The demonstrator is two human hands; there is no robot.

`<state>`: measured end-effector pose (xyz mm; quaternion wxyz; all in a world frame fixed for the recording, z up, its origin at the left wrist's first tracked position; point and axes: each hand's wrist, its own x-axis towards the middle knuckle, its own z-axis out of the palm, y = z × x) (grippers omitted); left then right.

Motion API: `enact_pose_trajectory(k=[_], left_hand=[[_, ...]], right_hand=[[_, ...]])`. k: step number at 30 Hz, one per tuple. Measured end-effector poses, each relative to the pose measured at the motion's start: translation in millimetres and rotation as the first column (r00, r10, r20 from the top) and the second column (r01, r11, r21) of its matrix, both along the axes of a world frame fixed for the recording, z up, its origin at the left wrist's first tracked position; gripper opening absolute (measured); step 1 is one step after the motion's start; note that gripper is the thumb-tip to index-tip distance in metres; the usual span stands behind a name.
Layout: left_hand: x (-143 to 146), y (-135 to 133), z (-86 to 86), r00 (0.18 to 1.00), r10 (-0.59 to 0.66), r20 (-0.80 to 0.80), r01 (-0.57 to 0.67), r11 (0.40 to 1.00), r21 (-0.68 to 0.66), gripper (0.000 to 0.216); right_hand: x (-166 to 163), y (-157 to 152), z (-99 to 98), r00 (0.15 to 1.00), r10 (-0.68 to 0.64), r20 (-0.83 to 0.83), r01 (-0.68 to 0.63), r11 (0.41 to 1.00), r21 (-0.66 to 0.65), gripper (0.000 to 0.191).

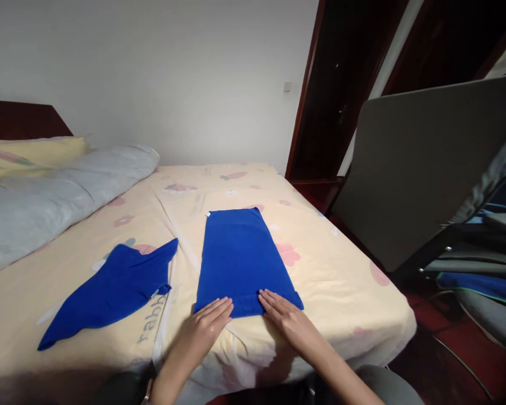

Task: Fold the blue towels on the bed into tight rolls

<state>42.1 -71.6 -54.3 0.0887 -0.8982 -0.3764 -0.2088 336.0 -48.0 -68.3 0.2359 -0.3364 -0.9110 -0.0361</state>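
Observation:
A blue cloth (238,253), probably a towel, lies flat on the bed in front of me, with a small white tag at its far left corner. Along its near edge runs a narrow strip that looks folded over. My left hand (209,318) rests palm down on the near left corner, its fingers stretched out. On the right part of the same edge my right hand (283,315) also lies flat, fingers extended and pointing away from me. A second blue cloth (113,287) lies rumpled to the left, apart from both hands.
The bed (341,281) has a yellow patterned sheet. A rolled grey quilt (67,188) and a yellow pillow (37,154) lie at the left. Right of the bed stands a large dark panel (425,163), with a blue cloth (484,286) on something below it.

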Motion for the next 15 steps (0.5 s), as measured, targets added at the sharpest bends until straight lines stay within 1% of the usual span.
enact_pose_trajectory(k=[2,6,11,15], left_hand=[[-13.9,-1.3,1.4,1.0,-0.009,-0.014,0.009,1.0,-0.01,0.042],[-29.7,-4.2,5.2,1.0,0.005,-0.006,-0.005,1.0,-0.03,0.042],[-39.6,-1.3,5.9,1.0,0.005,0.019,-0.003,0.996,-0.09,0.038],[-49.2,-0.3,9.7,0.998,0.047,0.037,-0.042,0.994,-0.104,0.033]], right_hand=[[20.7,1.9,-0.8,1.0,-0.026,0.006,0.026,1.0,-0.012,0.056],[49.1,0.2,-0.2,0.999,-0.054,-0.009,0.053,0.994,-0.099,0.058],[59.1,0.9,3.6,0.998,-0.059,-0.025,0.053,0.979,-0.194,0.058],[58.8,3.5,10.7,0.998,-0.045,-0.05,0.032,0.969,-0.244,0.054]])
